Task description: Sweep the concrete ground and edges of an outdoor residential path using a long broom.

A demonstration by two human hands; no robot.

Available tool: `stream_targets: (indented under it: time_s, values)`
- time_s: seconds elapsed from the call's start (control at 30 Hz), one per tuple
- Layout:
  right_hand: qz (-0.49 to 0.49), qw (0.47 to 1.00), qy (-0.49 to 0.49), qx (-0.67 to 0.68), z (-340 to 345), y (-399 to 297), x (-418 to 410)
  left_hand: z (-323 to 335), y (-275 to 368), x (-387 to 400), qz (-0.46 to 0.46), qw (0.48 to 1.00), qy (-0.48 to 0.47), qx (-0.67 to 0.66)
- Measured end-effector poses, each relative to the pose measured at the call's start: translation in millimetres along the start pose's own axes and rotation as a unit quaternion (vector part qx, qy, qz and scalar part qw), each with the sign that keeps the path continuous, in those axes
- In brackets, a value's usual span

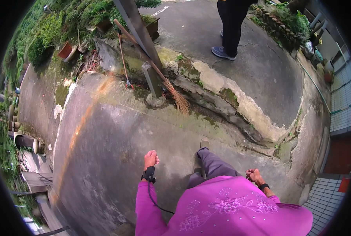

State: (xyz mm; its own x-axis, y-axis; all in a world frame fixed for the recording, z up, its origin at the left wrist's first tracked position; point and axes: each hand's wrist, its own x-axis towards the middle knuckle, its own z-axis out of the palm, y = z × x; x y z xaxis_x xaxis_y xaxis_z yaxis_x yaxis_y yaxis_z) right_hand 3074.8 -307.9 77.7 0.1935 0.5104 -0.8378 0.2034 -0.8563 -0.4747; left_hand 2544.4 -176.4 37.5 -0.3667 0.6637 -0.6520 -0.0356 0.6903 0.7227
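Note:
My left hand [151,158] is curled closed in front of me with nothing seen in it; a black strap with a cable sits at its wrist. At my right side my right hand [254,175] has bent fingers, and nothing shows in it. Ahead, a twig broom [177,96] leans on a grey metal post [143,32], bristles down on the concrete. To its left stands a long-handled tool with a red-tipped end [124,63]. Neither hand touches these things.
A broken concrete ledge [228,88] crosses ahead, beside a short post [152,79] on a round footing. Beyond it stands a person in dark trousers [230,26]. A green hose [315,82] lies right; potted plants and a tipped planter [65,50] are left.

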Motion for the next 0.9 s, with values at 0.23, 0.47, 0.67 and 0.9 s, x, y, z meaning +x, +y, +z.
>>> stream_targets:
  time_s: [0.23, 0.47, 0.67, 0.9]
  values:
    - [-0.123, 0.986, 0.007, 0.111, -26.3, -132.9, 57.2, 72.7, 88.9, 41.2, 0.052, 0.986, -0.118, 0.104]
    - [-0.223, 0.971, 0.028, 0.086, -28.8, -252.9, 69.0, 92.7, 159.2, 105.9, 0.076, 0.972, -0.148, 0.165]
    - [-0.147, 0.982, 0.040, 0.112, 15.8, -248.2, 69.7, 90.5, 269.4, 209.5, 0.110, 0.975, -0.158, 0.110]
    - [0.032, 0.969, 0.149, 0.196, 99.4, -230.3, 36.6, 79.9, 465.8, 389.9, 0.193, 0.976, -0.098, -0.025]
